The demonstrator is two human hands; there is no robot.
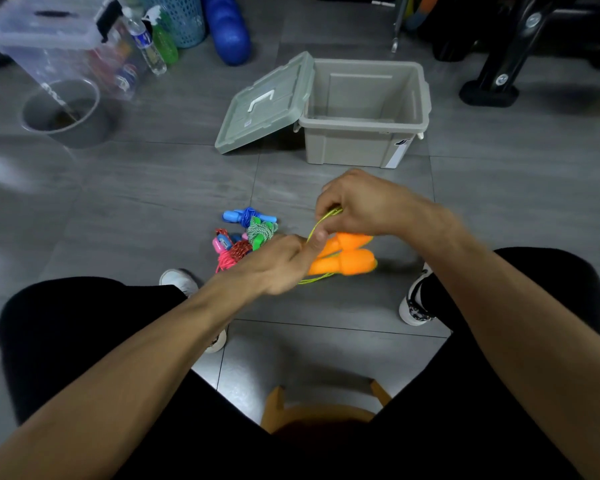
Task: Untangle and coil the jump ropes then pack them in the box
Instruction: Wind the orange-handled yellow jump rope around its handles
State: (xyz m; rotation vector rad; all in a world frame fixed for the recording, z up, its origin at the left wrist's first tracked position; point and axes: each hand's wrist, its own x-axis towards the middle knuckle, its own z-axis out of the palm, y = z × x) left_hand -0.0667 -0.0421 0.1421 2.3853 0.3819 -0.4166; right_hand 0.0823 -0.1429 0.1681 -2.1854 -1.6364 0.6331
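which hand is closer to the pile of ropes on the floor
Left. The left hand sits right beside the rope pile, overlapping its edge; the right hand is farther right, pinching the green cord.

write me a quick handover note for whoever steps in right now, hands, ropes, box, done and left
Left hand grips the orange handles; right hand pinches the yellow-green cord above them, mid-coil.
Box is open on the floor with nothing visible inside, its lid leaning against its left side.
Other ropes lie bundled in a pile on the floor.
Done: nothing packed.
Left: finish this coil, pack all ropes.
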